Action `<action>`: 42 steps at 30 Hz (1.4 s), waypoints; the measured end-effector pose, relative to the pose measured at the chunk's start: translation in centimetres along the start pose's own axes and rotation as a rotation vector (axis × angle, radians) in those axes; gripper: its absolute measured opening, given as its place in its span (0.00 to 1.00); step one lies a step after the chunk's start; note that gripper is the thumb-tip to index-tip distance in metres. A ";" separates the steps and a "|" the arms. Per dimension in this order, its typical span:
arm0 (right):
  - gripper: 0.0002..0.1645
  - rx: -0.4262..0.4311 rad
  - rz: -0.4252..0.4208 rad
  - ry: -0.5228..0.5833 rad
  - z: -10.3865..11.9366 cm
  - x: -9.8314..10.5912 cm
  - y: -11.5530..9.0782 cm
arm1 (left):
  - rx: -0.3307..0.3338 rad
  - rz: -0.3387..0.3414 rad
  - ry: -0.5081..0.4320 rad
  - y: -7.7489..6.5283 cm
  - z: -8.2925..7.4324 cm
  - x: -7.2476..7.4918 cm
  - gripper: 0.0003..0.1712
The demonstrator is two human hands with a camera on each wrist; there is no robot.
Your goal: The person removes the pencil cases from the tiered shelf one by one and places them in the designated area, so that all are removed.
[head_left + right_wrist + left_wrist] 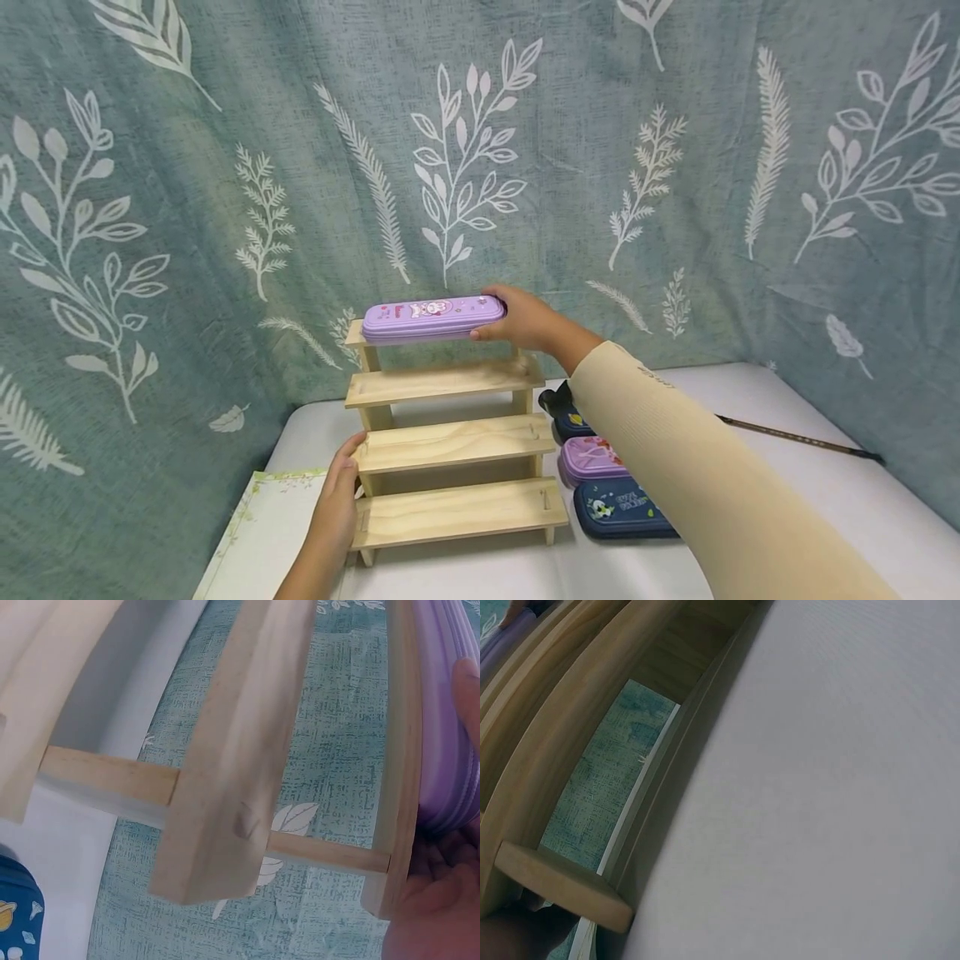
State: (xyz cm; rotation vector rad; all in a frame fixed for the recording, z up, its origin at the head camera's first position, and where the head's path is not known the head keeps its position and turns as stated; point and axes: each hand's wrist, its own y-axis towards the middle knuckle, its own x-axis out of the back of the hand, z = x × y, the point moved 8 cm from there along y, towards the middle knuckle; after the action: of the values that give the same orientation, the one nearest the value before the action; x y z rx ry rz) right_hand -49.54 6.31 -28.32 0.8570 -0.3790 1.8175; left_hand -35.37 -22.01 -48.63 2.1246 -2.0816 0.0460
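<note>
A purple pencil case (433, 319) with a cartoon print lies along the top step of a wooden tiered rack (453, 442). My right hand (517, 318) grips the case at its right end, thumb on the front side and fingers behind. In the right wrist view the purple case (446, 712) sits against the top board, and the right hand (435, 907) is around its end. My left hand (339, 492) holds the left side of the rack near the lower two steps. In the left wrist view only part of the left hand (517, 934) shows, by the rack's wooden end.
Right of the rack lie a dark pencil case (572, 423), a pink-purple one (588, 460) and a navy one (618, 508), partly behind my right sleeve. A thin brush (798, 436) lies farther right. A patterned curtain (465, 150) hangs behind the white table (750, 467).
</note>
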 end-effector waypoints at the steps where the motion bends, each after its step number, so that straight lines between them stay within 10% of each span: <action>1: 0.48 -0.001 0.000 -0.003 0.0 0.0 -0.1 | 0.000 0.000 0.000 0.0 0.0 0.0 0.30; 27: 0.33 0.015 -0.089 -0.034 -0.3 0.1 -1.1 | 0.017 -0.007 0.020 -0.1 0.2 0.0 0.30; 42: 0.43 0.045 -0.148 -0.046 -1.2 0.9 -3.9 | 0.025 -0.008 0.014 -0.1 0.4 0.0 0.30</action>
State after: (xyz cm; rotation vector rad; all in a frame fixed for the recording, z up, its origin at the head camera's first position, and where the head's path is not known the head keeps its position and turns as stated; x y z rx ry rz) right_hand -46.69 9.26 -29.04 0.9345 -0.2969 1.6773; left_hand -35.28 -22.08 -49.08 2.1405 -2.0754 0.0865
